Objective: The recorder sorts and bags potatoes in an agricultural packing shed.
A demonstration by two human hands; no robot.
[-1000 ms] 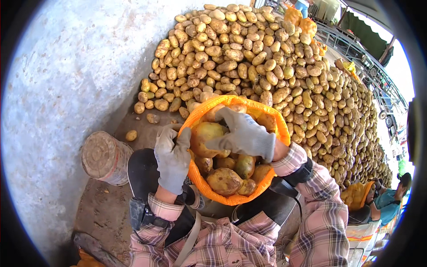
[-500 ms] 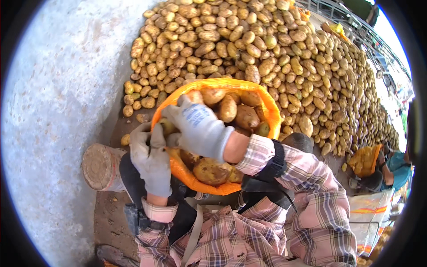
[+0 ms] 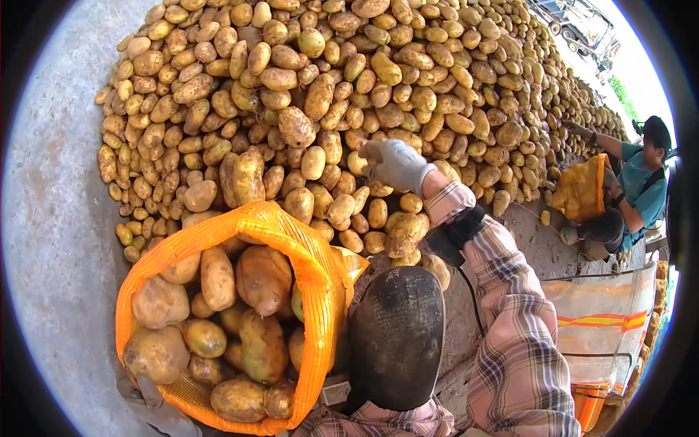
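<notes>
An orange mesh sack (image 3: pixel 320 291) stands open at lower left, filled with large potatoes (image 3: pixel 262 277). My left hand (image 3: pixel 154 408), in a grey glove, grips the sack's lower rim and is mostly hidden beneath it. My right hand (image 3: pixel 395 164), also grey-gloved, stretches out onto the big potato pile (image 3: pixel 291 109), its fingers curved over the potatoes. I see that hand from the back, so whether it grips a potato stays hidden. My knee (image 3: pixel 397 335) in dark trousers sits between the sack and my plaid sleeve (image 3: pixel 510 320).
A grey concrete wall (image 3: pixel 51 218) bounds the pile on the left. At right a co-worker (image 3: pixel 641 182) in a teal shirt crouches with another orange sack (image 3: pixel 582 189). A woven striped sheet (image 3: pixel 604 320) lies at lower right.
My right hand left the sack's mouth and reached forward to the pile. The sack shifted to the lower left of the view, and my left hand now holds its lower rim.
</notes>
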